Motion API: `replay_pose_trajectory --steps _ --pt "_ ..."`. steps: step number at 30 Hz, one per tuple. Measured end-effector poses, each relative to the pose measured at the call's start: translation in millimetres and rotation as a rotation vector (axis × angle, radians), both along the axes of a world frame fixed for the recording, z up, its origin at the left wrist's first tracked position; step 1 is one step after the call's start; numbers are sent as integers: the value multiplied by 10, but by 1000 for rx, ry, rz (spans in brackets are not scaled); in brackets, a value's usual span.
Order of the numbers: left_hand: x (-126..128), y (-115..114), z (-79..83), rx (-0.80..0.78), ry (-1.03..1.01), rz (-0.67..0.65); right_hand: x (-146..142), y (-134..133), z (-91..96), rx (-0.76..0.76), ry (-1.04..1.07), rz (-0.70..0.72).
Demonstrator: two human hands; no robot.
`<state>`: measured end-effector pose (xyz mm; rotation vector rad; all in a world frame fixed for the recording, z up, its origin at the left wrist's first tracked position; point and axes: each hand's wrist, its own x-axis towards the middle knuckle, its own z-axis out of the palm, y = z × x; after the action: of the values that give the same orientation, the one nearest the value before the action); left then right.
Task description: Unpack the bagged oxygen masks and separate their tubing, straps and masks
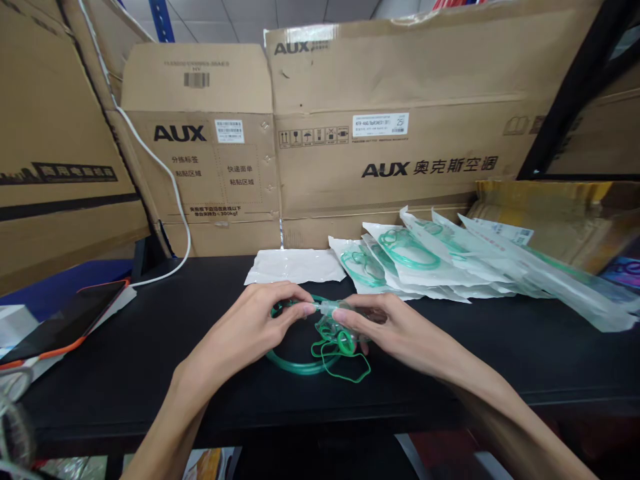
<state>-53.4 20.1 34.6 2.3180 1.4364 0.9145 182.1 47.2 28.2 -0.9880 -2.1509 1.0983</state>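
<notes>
Over the black tabletop, my right hand [377, 320] is closed around a clear oxygen mask [336, 327] with a thin green elastic strap [350, 379] hanging below it. My left hand [273, 310] pinches the end of green tubing at the mask's clear connector [326, 307]. The two hands are close together, fingertips nearly meeting at that connector. A loop of green tubing [300, 368] curves around beneath my left hand and lies on the table. My fingers hide part of the mask and the exact joint between tube and connector.
Behind my right hand, several sealed pouches [425, 260] with green tubing lie in an overlapping pile. A flat white wrapper [295, 267] lies behind my hands. Cardboard panels [380, 153] stand along the back. At left are an orange-edged phone [70, 323] and a white cable [175, 200].
</notes>
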Motion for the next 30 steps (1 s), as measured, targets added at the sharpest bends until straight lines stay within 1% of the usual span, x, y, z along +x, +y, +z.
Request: replay_pose_trajectory --steps 5,8,11,14,18,23,26,28,30 --pt "59 -10 3 38 16 34 -36 -13 -23 5 9 -28" --pt "68 -1 0 54 10 31 -59 -45 4 58 -12 -55" --pt "69 1 -3 47 13 33 -81 -75 24 137 -86 -112" --pt "70 -7 -1 28 29 38 -103 -84 9 240 -158 -201" --pt "71 -8 -1 5 46 46 -126 -79 -55 404 -172 -255" --pt "49 23 -13 -8 35 44 -154 -97 -136 679 -116 -217" --pt "29 33 -14 -16 12 28 -169 -101 -164 790 -103 -199" --pt "23 31 -11 -18 11 19 -166 -92 -164 777 -109 -194" --pt "23 24 -6 -10 19 11 -152 -78 -137 691 -119 -208"
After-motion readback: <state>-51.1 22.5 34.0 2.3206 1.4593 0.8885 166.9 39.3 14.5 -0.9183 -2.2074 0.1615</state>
